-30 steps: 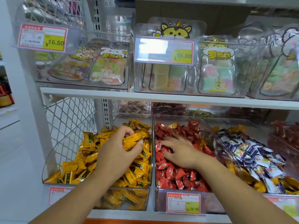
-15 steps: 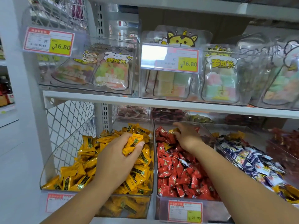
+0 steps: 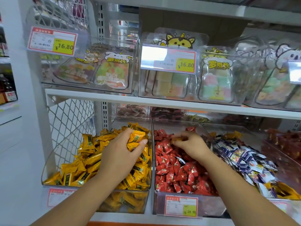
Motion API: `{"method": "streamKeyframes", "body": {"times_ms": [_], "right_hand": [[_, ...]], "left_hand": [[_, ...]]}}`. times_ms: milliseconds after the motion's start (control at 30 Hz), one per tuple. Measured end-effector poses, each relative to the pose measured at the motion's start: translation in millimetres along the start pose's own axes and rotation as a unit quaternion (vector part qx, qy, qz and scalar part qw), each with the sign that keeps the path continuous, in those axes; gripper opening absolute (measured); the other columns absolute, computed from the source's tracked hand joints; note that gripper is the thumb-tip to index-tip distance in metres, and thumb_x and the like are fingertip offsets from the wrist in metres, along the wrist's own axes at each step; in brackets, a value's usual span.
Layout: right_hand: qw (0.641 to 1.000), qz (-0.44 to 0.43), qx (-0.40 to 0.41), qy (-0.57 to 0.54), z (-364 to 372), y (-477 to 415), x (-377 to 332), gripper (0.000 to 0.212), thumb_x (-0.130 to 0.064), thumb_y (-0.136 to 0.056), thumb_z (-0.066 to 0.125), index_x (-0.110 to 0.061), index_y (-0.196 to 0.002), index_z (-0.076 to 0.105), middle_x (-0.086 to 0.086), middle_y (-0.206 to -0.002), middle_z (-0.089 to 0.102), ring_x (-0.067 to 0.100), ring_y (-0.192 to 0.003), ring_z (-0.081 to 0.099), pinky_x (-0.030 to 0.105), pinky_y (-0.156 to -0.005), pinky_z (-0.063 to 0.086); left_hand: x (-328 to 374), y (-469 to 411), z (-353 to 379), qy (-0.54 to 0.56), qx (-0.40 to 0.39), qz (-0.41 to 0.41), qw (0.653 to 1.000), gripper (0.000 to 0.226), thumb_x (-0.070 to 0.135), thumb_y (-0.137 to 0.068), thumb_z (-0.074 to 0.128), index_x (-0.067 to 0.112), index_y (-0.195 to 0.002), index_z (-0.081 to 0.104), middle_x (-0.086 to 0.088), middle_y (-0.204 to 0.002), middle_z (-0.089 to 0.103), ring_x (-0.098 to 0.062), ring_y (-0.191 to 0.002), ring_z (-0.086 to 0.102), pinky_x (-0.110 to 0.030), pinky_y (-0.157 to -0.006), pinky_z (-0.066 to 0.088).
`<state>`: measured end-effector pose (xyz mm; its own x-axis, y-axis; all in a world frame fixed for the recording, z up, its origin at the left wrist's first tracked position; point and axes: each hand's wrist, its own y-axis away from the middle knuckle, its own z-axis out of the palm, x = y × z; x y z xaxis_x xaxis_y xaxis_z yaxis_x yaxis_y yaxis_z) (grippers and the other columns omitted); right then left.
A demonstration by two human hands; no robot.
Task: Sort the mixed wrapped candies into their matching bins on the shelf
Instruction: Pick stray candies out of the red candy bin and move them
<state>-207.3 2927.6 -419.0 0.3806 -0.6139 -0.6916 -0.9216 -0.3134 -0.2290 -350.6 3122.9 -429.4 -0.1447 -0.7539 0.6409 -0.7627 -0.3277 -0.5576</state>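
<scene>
White metal shelf point(image 3: 162, 103) boards fill the view, and on the lower board three clear plastic bins stand side by side. Over the left clear bin point(image 3: 48, 168), which is full of yellow wrapped candies point(image 3: 91, 159), the left hand point(image 3: 120, 157) hangs with its fingers and thumb curled around a small bunch of yellow candies point(image 3: 136, 137); it keeps nearly the same place and the same grip as half a second ago. The right hand point(image 3: 193, 145) is over the middle clear bin point(image 3: 208, 207), on the heap of red wrapped candies point(image 3: 179, 173). Half a second ago this hand reached to the back wall of that bin. Now it has come forward and a little to the left, with the fingers bent, and the fingertips pinch a small yellowish wrapper point(image 3: 176, 139), which is blurred. One second ago the same hand lay flat on the red candies with the fingers spread. Just beside it on the right, the third clear bin point(image 3: 231, 132) holds blue and white wrapped candies point(image 3: 244, 159) with some yellow ones mixed in. On the upper board stand clear boxes with bags of pastel soft sweets point(image 3: 215, 85) and red and yellow price labels point(image 3: 168, 61).
</scene>
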Motion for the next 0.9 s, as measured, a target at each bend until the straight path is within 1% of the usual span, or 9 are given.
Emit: {"method": "streamKeyframes", "body": {"times_ms": [100, 267, 400, 500, 567, 633, 733, 833, 900], "right_hand": [[0.999, 0.008, 0.021, -0.050, -18.1, 21.1, -10.1, 0.021, -0.024, -0.086, 0.071, -0.021, -0.107, 0.070, -0.006, -0.097, 0.068, 0.008, -0.087, 0.061, 0.014, -0.071, 0.042], [0.978, -0.028, -0.015, -0.205, -37.2, 48.5, -42.5, 0.010, -0.014, -0.085, 0.071, -0.016, -0.093, 0.066, 0.009, -0.088, 0.074, 0.011, -0.074, 0.068, 0.023, -0.072, 0.052], [0.958, -0.061, -0.079, -0.267, -29.5, 60.2, -60.8, 0.009, -0.005, -0.084, 0.069, -0.005, -0.092, 0.067, 0.018, -0.087, 0.072, 0.019, -0.072, 0.068, 0.026, -0.070, 0.056], [0.950, -0.064, -0.107, -0.287, -20.2, 56.8, -61.7, 0.015, -0.007, -0.091, 0.061, -0.003, -0.104, 0.069, 0.020, -0.091, 0.071, 0.020, -0.075, 0.069, 0.028, -0.075, 0.058], [0.978, -0.077, -0.068, -0.182, -17.2, 44.4, -48.5, 0.021, -0.013, -0.097, 0.054, -0.011, -0.113, 0.067, 0.009, -0.103, 0.072, 0.014, -0.086, 0.068, 0.028, -0.083, 0.055], [0.996, -0.086, -0.033, 0.013, -16.6, 29.9, -29.9, 0.025, -0.019, -0.099, 0.051, -0.020, -0.119, 0.065, -0.005, -0.116, 0.067, 0.006, -0.101, 0.061, 0.024, -0.091, 0.046], [0.986, -0.087, -0.098, 0.106, -2.4, 18.3, -9.5, 0.032, -0.025, -0.099, 0.050, -0.027, -0.130, 0.057, -0.004, -0.132, 0.059, 0.016, -0.122, 0.054, 0.029, -0.105, 0.039], [0.950, -0.117, -0.161, 0.243, 21.3, 8.3, 0.0, 0.046, -0.038, -0.098, 0.047, -0.033, -0.144, 0.040, -0.001, -0.155, 0.032, 0.019, -0.143, 0.026, 0.035, -0.117, 0.020], [0.933, -0.092, -0.137, 0.318, 21.7, 0.5, 3.0, 0.049, -0.045, -0.096, 0.044, -0.040, -0.144, 0.036, -0.006, -0.156, 0.027, 0.021, -0.146, 0.017, 0.046, -0.119, 0.013]], "left_hand": [[5.1, -3.1, 4.9, 0.030, -0.032, -0.030, 0.999, 0.082, 0.081, -0.072, 0.041, 0.014, -0.117, 0.057, -0.004, -0.114, 0.062, -0.024, -0.102, 0.059, -0.044, -0.088, 0.050], [18.3, -8.2, 7.9, 0.076, -0.100, -0.050, 0.991, 0.105, 0.097, -0.049, 0.045, 0.028, -0.127, 0.054, 0.009, -0.124, 0.062, -0.015, -0.111, 0.060, -0.042, -0.094, 0.050], [28.2, -8.5, 10.8, 0.116, -0.134, -0.037, 0.983, 0.041, 0.054, -0.066, 0.078, 0.035, -0.099, 0.063, 0.016, -0.085, 0.068, 0.001, -0.074, 0.063, -0.019, -0.067, 0.049], [26.8, -10.9, 11.0, 0.118, -0.100, -0.031, 0.987, 0.027, 0.040, -0.072, 0.079, 0.034, -0.087, 0.058, 0.012, -0.075, 0.065, 0.002, -0.066, 0.059, -0.012, -0.059, 0.044], [22.8, -11.9, 8.7, 0.116, -0.074, -0.045, 0.989, 0.025, 0.039, -0.078, 0.075, 0.036, -0.092, 0.055, 0.017, -0.078, 0.062, 0.010, -0.073, 0.058, -0.006, -0.063, 0.043], [14.2, -12.0, 6.2, 0.104, -0.070, -0.064, 0.990, 0.046, 0.051, -0.080, 0.068, 0.029, -0.117, 0.055, 0.014, -0.102, 0.066, 0.005, -0.092, 0.060, -0.013, -0.080, 0.047], [0.9, -11.8, 4.2, 0.094, -0.059, -0.083, 0.990, 0.080, 0.073, -0.070, 0.058, 0.021, -0.130, 0.051, 0.002, -0.121, 0.064, -0.017, -0.109, 0.060, -0.041, -0.094, 0.052], [-3.3, -5.2, 7.4, 0.085, -0.043, -0.083, 0.992, 0.077, 0.070, -0.074, 0.057, 0.017, -0.130, 0.051, -0.004, -0.116, 0.064, -0.021, -0.104, 0.062, -0.043, -0.090, 0.053], [-4.1, -1.2, 10.9, 0.066, -0.046, -0.081, 0.994, 0.085, 0.077, -0.070, 0.051, 0.021, -0.135, 0.046, -0.004, -0.125, 0.061, -0.024, -0.111, 0.059, -0.046, -0.093, 0.051]]}}
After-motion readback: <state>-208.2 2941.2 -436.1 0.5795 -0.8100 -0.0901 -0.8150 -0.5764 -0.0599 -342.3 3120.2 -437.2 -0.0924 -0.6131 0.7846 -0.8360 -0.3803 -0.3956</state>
